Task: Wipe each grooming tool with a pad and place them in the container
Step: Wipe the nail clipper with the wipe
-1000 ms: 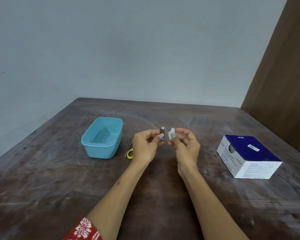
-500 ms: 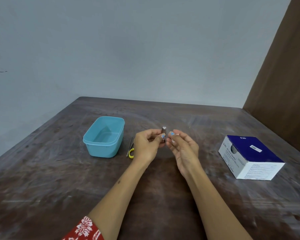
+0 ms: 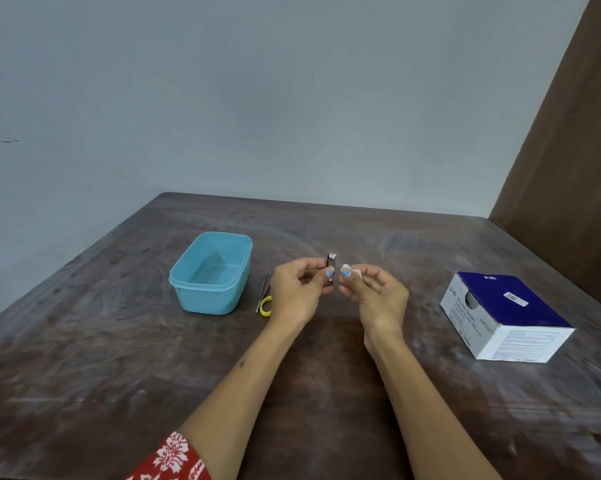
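My left hand (image 3: 297, 292) pinches a small metal nail clipper (image 3: 331, 263) upright above the middle of the table. Just right of it, my right hand (image 3: 375, 296) pinches a small white pad (image 3: 353, 271) between thumb and fingers, a small gap from the clipper. A light blue plastic container (image 3: 210, 271) stands open to the left with nothing visible inside. Between the container and my left hand lie metal tweezers (image 3: 263, 289) and a tool with a yellow handle (image 3: 265, 306), partly hidden by my hand.
A blue and white box of alcohol swabs (image 3: 503, 315) sits on the right of the dark wooden table (image 3: 119, 375). A grey wall runs behind and to the left, and a brown panel (image 3: 569, 168) stands at the right.
The pad was against the clipper half a second ago; now my right hand has drawn slightly right, leaving a small gap. The left hand still holds the clipper in place.
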`<state>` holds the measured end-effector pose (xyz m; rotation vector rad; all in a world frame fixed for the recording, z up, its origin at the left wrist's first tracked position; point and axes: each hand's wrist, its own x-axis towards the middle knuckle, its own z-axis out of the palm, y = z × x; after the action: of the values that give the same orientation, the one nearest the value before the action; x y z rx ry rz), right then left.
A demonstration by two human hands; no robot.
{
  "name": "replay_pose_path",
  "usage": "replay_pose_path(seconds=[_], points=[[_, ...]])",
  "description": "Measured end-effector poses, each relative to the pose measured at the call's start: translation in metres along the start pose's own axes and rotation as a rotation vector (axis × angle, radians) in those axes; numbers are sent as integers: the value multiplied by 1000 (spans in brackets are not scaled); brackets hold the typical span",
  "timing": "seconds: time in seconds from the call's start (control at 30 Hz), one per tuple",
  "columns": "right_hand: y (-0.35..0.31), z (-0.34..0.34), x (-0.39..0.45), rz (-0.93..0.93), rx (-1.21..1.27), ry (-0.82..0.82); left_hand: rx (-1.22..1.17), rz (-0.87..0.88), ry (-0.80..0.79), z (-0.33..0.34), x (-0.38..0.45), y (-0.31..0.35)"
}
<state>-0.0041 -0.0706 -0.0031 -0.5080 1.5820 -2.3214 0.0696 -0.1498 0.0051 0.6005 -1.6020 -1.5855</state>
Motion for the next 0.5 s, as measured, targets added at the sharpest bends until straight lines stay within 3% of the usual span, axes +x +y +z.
replay_pose_path(seconds=[0.2, 0.5], points=[[7, 0, 6, -3, -58, 7, -5, -20, -9, 0, 1, -1], [3, -1, 0, -256, -309, 174, 10, -22, -121, 6, -2, -9]])
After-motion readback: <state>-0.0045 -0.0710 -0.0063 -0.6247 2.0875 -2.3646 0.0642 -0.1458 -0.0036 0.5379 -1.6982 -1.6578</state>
